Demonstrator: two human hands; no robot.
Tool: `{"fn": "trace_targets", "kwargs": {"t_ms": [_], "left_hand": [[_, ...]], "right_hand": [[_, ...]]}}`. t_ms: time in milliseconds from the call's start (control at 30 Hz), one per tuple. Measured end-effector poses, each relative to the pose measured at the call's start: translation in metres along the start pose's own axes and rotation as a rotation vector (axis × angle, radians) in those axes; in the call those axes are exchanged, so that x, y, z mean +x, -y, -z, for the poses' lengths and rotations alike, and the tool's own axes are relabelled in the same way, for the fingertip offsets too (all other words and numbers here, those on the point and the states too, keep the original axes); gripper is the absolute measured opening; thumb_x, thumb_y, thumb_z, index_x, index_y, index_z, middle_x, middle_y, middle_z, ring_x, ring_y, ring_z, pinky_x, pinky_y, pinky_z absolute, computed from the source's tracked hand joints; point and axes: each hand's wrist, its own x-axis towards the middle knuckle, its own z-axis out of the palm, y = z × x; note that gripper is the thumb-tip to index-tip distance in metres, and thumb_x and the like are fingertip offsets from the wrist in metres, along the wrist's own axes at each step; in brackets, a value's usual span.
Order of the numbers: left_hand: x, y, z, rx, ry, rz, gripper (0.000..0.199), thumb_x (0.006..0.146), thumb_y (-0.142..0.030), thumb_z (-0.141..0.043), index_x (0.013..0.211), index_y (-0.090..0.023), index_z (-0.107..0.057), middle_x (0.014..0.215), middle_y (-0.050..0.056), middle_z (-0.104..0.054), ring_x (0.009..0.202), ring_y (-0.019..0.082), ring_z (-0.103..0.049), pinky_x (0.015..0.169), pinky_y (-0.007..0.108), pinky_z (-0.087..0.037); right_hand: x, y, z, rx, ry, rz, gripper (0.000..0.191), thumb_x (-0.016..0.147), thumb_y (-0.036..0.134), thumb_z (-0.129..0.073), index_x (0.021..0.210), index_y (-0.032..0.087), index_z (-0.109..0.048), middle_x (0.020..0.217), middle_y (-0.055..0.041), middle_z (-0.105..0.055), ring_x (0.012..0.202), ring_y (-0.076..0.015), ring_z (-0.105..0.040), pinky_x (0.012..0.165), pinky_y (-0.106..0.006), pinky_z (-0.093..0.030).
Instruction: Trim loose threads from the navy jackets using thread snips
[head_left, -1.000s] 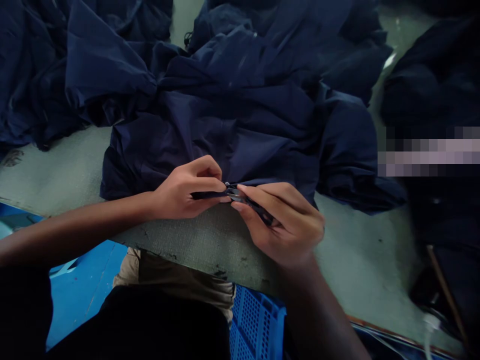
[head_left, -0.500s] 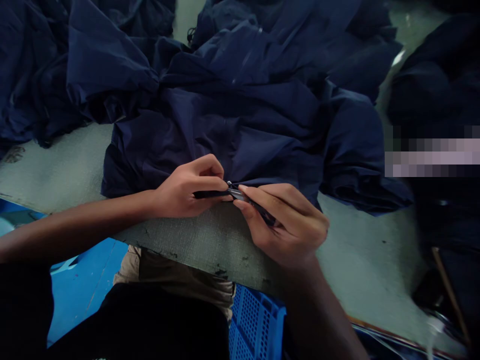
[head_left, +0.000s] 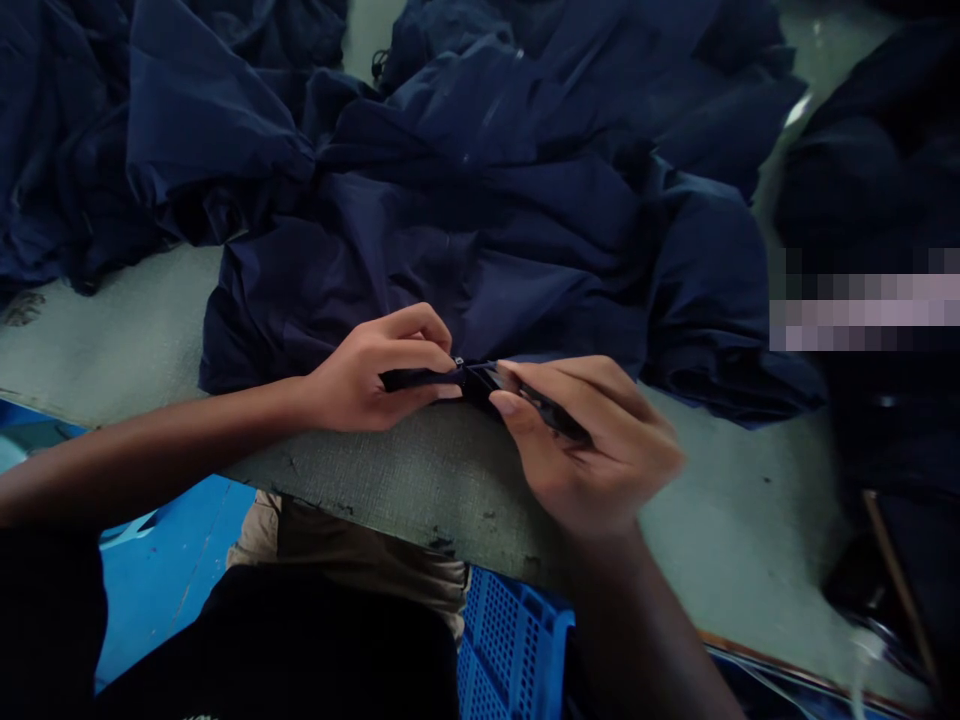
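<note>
Left hand (head_left: pixel 367 375) and right hand (head_left: pixel 592 450), close together, clamp dark strip (head_left: pixel 472 378), perhaps a zipper, of navy jacket (head_left: pixel 420 270) on the desk (head_left: pixel 405 470).

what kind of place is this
Most likely a garment workshop or clothing factory. Heaps of navy fabric lie on a worn grey-green worktable, a blue plastic crate sits below its edge, and the left hand and right hand pinch what looks like a zip.

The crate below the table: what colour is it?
The plastic crate is bright blue; head view.
</note>
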Motion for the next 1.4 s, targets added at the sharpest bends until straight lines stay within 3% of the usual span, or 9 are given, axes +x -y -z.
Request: {"fn": "trace_targets", "kwargs": {"t_ms": [333, 433, 600, 800, 1100, 1400], "left_hand": [[0.008, 0.001, 0.016, -0.512, 0.132, 0.405, 0.021, 0.1, -0.034, -0.068, 0.098, -0.015, -0.076, 0.114, 0.015, -0.075, 0.108, 0.022, -0.073, 0.101, 0.037, -0.058], [0.009, 0.001, 0.017, -0.596, 0.144, 0.465, 0.022, 0.099, -0.036, -0.069, 0.098, -0.016, -0.078, 0.119, 0.016, -0.076, 0.114, 0.025, -0.073, 0.108, 0.043, -0.057], [0.008, 0.002, 0.017, -0.716, 0.173, 0.51, 0.019, 0.098, -0.034, -0.071, 0.105, -0.02, -0.081, 0.122, 0.013, -0.078, 0.122, 0.024, -0.074, 0.114, 0.04, -0.056], [0.007, 0.002, 0.019, -0.785, 0.22, 0.553, 0.021, 0.098, -0.028, -0.072, 0.114, -0.018, -0.081, 0.119, 0.013, -0.081, 0.117, 0.024, -0.077, 0.11, 0.039, -0.06], [0.009, 0.001, 0.019, -0.777, 0.25, 0.569, 0.018, 0.097, -0.029, -0.073, 0.108, -0.017, -0.082, 0.105, 0.013, -0.083, 0.101, 0.021, -0.08, 0.096, 0.033, -0.065], [0.01, 0.001, 0.018, -0.78, 0.227, 0.619, 0.019, 0.094, -0.031, -0.077, 0.102, -0.014, -0.081, 0.098, 0.013, -0.083, 0.094, 0.02, -0.08, 0.089, 0.03, -0.064]], "right_hand": [[-0.001, 0.002, 0.001, -0.002, 0.003, -0.031, 0.029, 0.085, 0.013, -0.082, 0.111, 0.025, -0.079, 0.095, -0.0036, -0.077, 0.078, -0.0166, -0.072, 0.068, -0.032, -0.062], [-0.001, 0.002, 0.003, -0.012, 0.008, -0.039, 0.025, 0.087, 0.015, -0.081, 0.11, 0.025, -0.079, 0.094, -0.0046, -0.077, 0.077, -0.0176, -0.072, 0.065, -0.034, -0.062], [-0.002, 0.0, 0.004, -0.006, 0.008, -0.038, 0.024, 0.089, 0.016, -0.079, 0.111, 0.025, -0.078, 0.094, -0.0046, -0.077, 0.077, -0.018, -0.072, 0.064, -0.034, -0.062], [-0.001, 0.002, 0.004, 0.037, -0.001, -0.061, 0.025, 0.086, 0.013, -0.082, 0.107, 0.025, -0.08, 0.093, -0.004, -0.078, 0.077, -0.0176, -0.073, 0.066, -0.034, -0.061], [0.0, 0.006, 0.005, 0.048, 0.053, -0.023, 0.024, 0.086, 0.011, -0.081, 0.103, 0.026, -0.079, 0.088, -0.0013, -0.077, 0.069, -0.0154, -0.071, 0.056, -0.031, -0.058], [-0.002, 0.004, 0.004, 0.036, 0.076, -0.014, 0.024, 0.086, 0.012, -0.08, 0.105, 0.027, -0.079, 0.089, -0.001, -0.077, 0.07, -0.0156, -0.072, 0.059, -0.031, -0.061]]}}
